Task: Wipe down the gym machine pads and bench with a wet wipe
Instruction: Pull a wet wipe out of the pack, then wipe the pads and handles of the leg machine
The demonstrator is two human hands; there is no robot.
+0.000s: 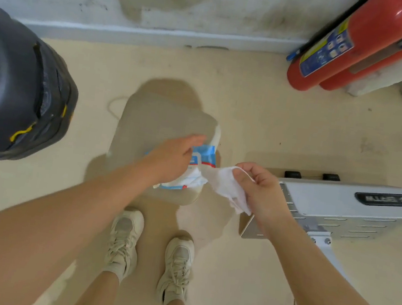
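Observation:
A blue and white wet wipe pack (199, 163) lies on a beige stool-like seat (163, 119) in front of my feet. My left hand (174, 156) rests on the pack with its fingers stretched forward, holding it down. My right hand (258, 188) pinches a white wet wipe (224, 183) that stretches from the pack's opening out to the right. Part of the pack is hidden under my left hand.
A dark bin lined with a black bag (16, 87) stands at the left. Two red fire extinguishers (357, 45) lean against the wall at the upper right. A white metal machine frame (346, 204) runs along the right. My two shoes (150, 255) stand on the beige floor.

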